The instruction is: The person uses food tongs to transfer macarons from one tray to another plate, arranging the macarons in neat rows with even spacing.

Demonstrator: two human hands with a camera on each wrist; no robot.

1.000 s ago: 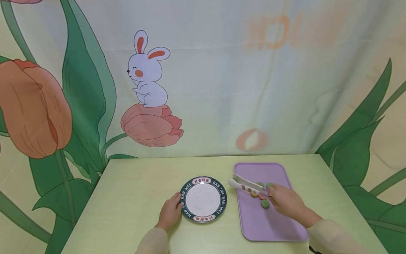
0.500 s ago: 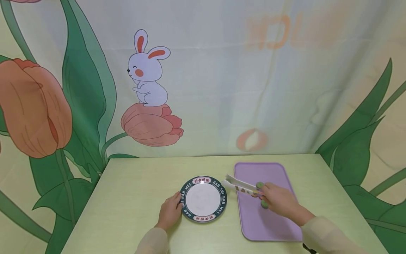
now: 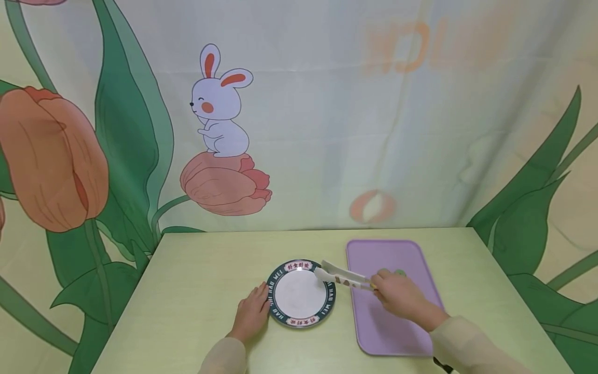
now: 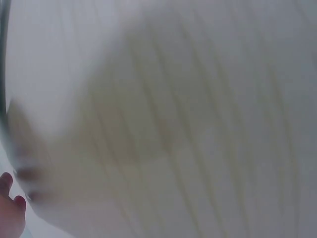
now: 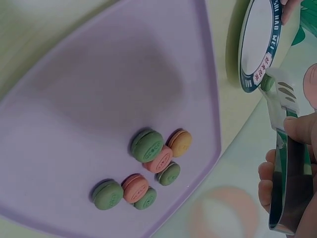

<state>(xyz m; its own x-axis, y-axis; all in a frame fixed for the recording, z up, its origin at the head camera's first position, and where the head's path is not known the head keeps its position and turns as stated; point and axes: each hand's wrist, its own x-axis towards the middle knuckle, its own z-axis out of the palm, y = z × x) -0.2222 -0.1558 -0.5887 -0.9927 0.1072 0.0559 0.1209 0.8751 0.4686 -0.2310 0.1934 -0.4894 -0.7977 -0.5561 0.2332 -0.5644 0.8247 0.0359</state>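
Note:
My right hand (image 3: 397, 293) grips a pair of tongs (image 3: 348, 282) with white tips and brown marks. In the right wrist view, a green macaron (image 5: 268, 82) sits between the tong tips, by the edge of the plate (image 5: 255, 34). In the head view the tips overlap the right side of this round white plate with its dark green lettered rim. My left hand (image 3: 252, 311) rests its fingers against the plate's left rim. Several green, pink and yellow macarons, such as a green macaron (image 5: 147, 145), lie on the purple tray (image 3: 397, 332); the right hand hides most of them in the head view.
The pale yellow table (image 3: 196, 291) carries the plate in the middle and the tray to its right. A curtain (image 3: 303, 104) printed with tulips and a rabbit hangs behind the table. The left wrist view is mostly a blurred pale surface.
My right hand has moved left with the tongs, whose tips have come from the tray's left edge to over the plate. The left hand has stayed at the plate rim.

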